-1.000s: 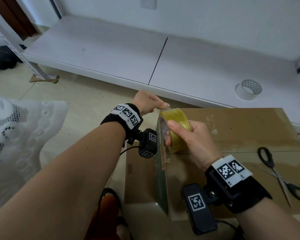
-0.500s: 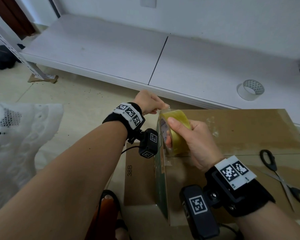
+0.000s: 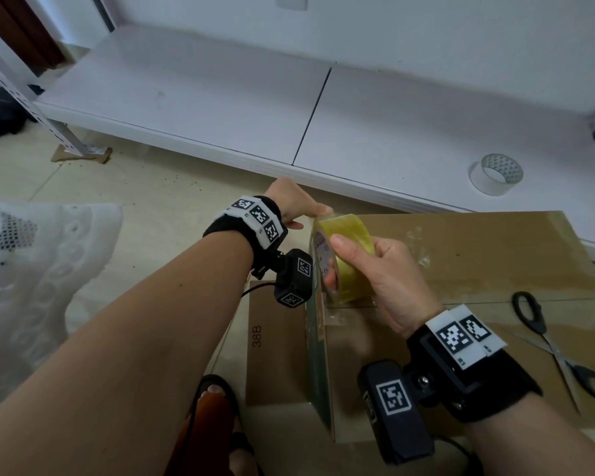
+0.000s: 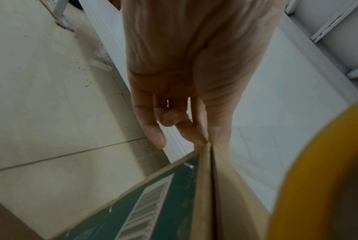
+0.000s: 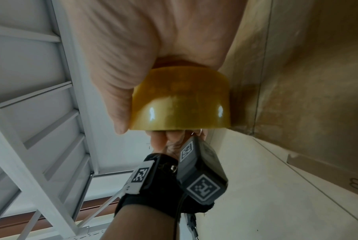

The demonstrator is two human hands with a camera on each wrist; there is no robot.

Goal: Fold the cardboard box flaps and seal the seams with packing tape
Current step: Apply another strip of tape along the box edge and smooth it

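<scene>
Tiled floor [image 3: 124,187], white shelf [image 3: 220,108] — hands clamped: right hand [image 3: 389,280] on tape roll [image 3: 344,255], left hand [image 3: 296,204] pinching tape end.

Both forearms are bare, with no sleeves. Behind the grip of the left hand [image 3: 296,204] sits a black fabric wrist strap [image 3: 220,228] topped by a white plate [image 3: 258,218] printed with three square black-and-white markers. Under that wrist a black box-shaped camera [image 3: 294,278] hangs on a short bracket, marker squares on its faces, a thin black cable trailing from it. The right hand [image 3: 389,280] wears the same black wrist band [image 3: 478,379], white marker plate [image 3: 464,334] and black camera block [image 3: 395,407], joined by a silver screw [image 3: 424,381].
</scene>
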